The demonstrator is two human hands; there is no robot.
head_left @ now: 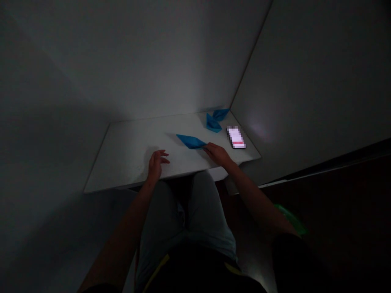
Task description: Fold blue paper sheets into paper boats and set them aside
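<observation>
Between the fingers of my right hand (216, 153) is one end of a blue folded paper boat (191, 141). Its other end points to the left, over the white tabletop (131, 142). My left hand (157, 162) is to the left of the boat and apart from it, near the front edge, fingers spread and curved with nothing in them. Behind my right hand, toward the back right corner, two more blue folded paper shapes sit close together: a small paper boat (213, 123) and another folded piece (221, 114) just behind it.
A phone (236, 137) with a lit screen lies at the right of the table. Walls (159, 61) close in the back and the right side. Something green and shiny (291, 219) is low on the right. My legs (204, 207) are below the front edge. The light is dim.
</observation>
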